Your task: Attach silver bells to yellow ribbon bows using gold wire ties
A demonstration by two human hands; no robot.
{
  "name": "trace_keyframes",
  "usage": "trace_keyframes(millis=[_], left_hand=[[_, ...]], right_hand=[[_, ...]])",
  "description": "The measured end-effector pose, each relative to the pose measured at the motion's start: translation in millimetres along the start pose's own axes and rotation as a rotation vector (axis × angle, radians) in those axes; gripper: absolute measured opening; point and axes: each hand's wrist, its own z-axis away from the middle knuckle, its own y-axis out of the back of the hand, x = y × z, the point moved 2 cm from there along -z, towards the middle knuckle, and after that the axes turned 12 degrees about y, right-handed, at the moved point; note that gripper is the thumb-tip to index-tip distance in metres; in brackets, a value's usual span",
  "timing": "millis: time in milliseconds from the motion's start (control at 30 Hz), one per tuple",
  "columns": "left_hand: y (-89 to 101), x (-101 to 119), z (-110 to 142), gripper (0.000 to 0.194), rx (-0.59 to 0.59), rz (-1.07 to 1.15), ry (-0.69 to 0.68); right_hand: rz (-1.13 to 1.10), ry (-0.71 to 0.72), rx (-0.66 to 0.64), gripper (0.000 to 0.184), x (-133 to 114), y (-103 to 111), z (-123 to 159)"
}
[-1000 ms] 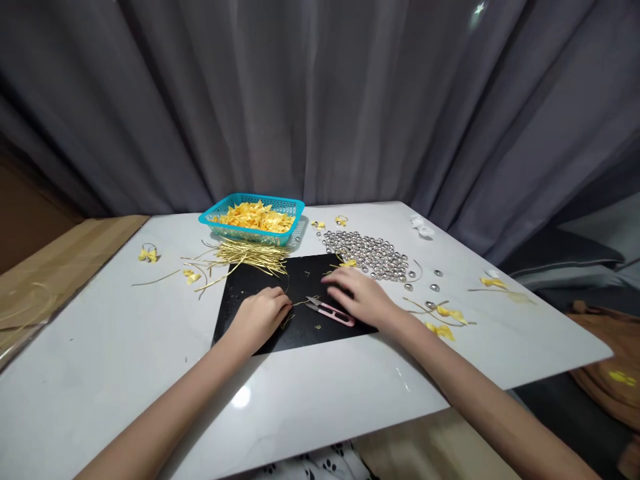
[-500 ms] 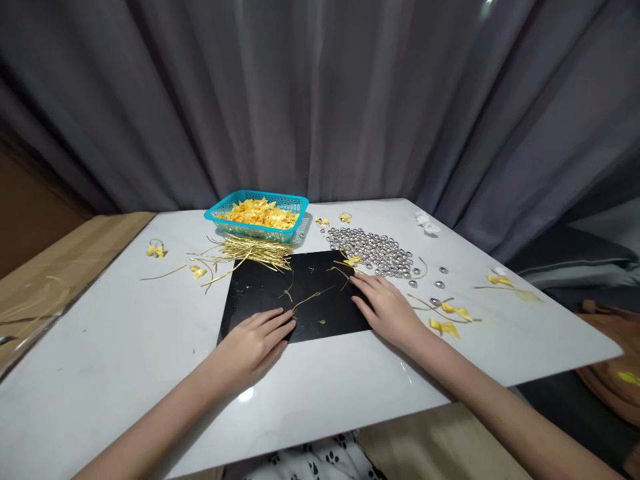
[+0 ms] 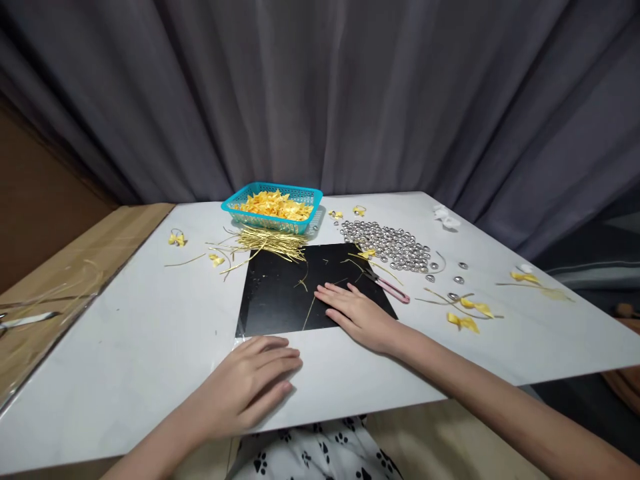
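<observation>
My right hand (image 3: 355, 315) lies flat on the black mat (image 3: 275, 307), its fingers stretched out to the left. A thin gold cord (image 3: 309, 312) runs by its fingertips; part may be hidden under the hand. My left hand (image 3: 257, 380) rests with loosely bent fingers on the white table, just in front of the mat, holding nothing I can see. Small pink-handled scissors (image 3: 394, 289) lie across the mat's right edge, beyond my right hand. Short gold cord pieces (image 3: 303, 283) and a yellow ribbon bow (image 3: 367, 253) lie farther back on the mat.
A blue basket (image 3: 229, 208) of yellow bows stands at the back, behind a bundle of gold cords (image 3: 273, 243). Silver beads (image 3: 390, 245) are spread right of it. More yellow bows (image 3: 463, 323) lie at right. Cardboard (image 3: 75, 280) borders the table's left side.
My right hand has slid left across the mat, and the scissors now show. My left hand has drawn back off the mat toward me. The view has shifted slightly.
</observation>
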Motion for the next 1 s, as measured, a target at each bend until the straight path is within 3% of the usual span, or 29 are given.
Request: trace_keyframes(millis=[100,200,267,367,433,600,700,833,1000], left_hand=[[4.7,0.2,3.1,0.028,0.015,0.193,0.069],[9.3,-6.1,-9.8,0.027,0.069,0.343,0.288],[10.8,-9.9,-28.0,0.029,0.079,0.348,0.397],[11.2,-9.3,-61.5,0.03,0.132,0.199,0.424],[9.3,-5.0,-80.3,0.035,0.177,0.082,0.42],[1.3,4.4,-103.6,0.032,0.236,-0.036,0.486],[-1.1,5.5,-110.6,0.022,0.269,-0.072,0.485],[-5.9,6.1,-118.9,0.023,0.275,-0.153,0.392],[-14.6,2.9,-120.5,0.022,0.295,-0.082,0.312]], right_hand=[[-0.02,-0.001,0.031,0.042,1.5,-1.6,-0.6],[-0.02,-0.003,0.04,0.042,1.3,-4.3,-0.7],[-0.03,0.001,0.053,0.042,1.4,-5.3,-0.5],[-0.064,0.039,0.12,0.042,5.0,-1.5,1.0],[-0.048,0.077,0.252,0.041,11.2,7.7,3.5],[0.089,0.03,0.771,0.033,30.0,40.2,17.2],[0.117,-0.05,0.925,0.029,33.0,47.9,23.4],[0.125,-0.06,0.901,0.026,27.8,42.9,22.4],[0.058,0.012,0.725,0.016,20.0,29.4,9.3]])
